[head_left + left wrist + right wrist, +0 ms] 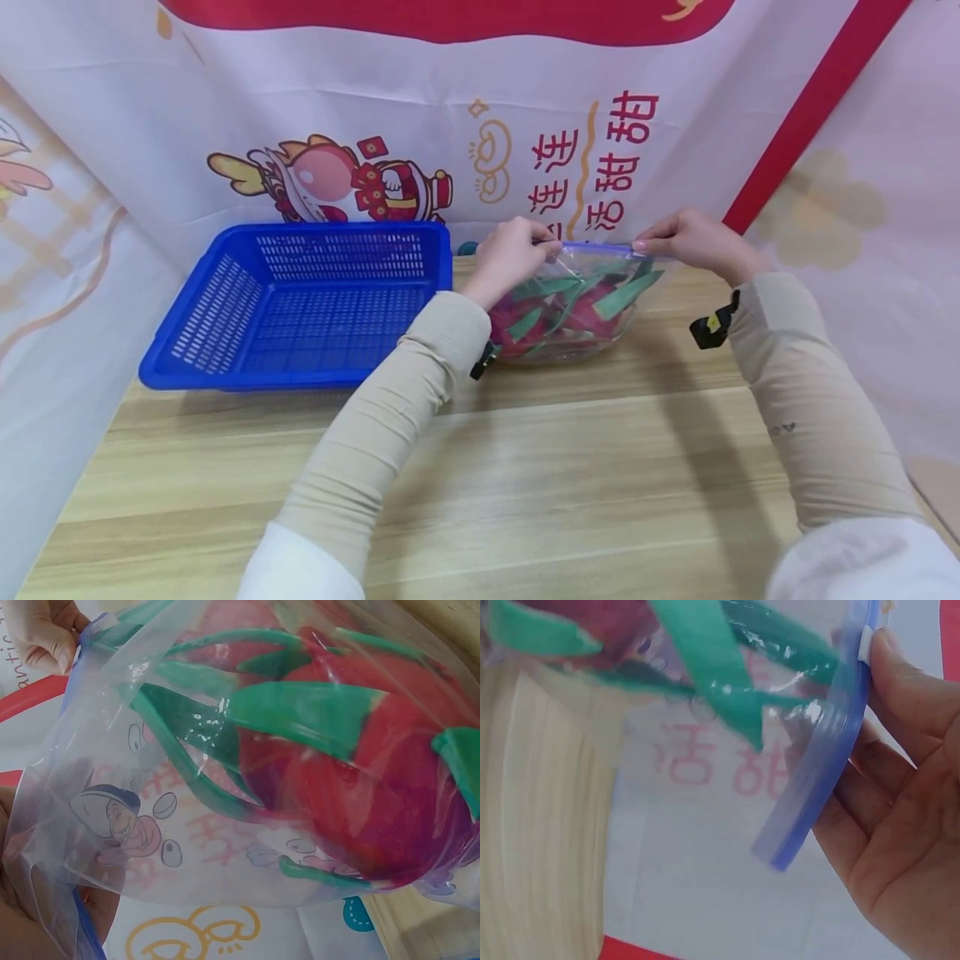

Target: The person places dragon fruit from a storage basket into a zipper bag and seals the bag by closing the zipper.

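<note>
A clear zip bag [585, 337] with a blue closure strip stands on the wooden table. Inside it are red dragon fruits [330, 802] with long green scales, showing through the plastic. My left hand [510, 257] pinches the left end of the strip. At the other end, my right hand [693, 242] pinches the strip by its small white slider [865, 645], thumb against it in the right wrist view. A short stretch of blue strip [802, 802] runs on past the right fingers. In the left wrist view, the plastic partly covers the left fingers.
A blue slotted plastic basket [296, 379] sits on the table [525, 492] left of the bag, close to my left forearm. Behind both hangs a white printed cloth [420, 83] with red lettering and cartoon figures. Similar cloths flank the table.
</note>
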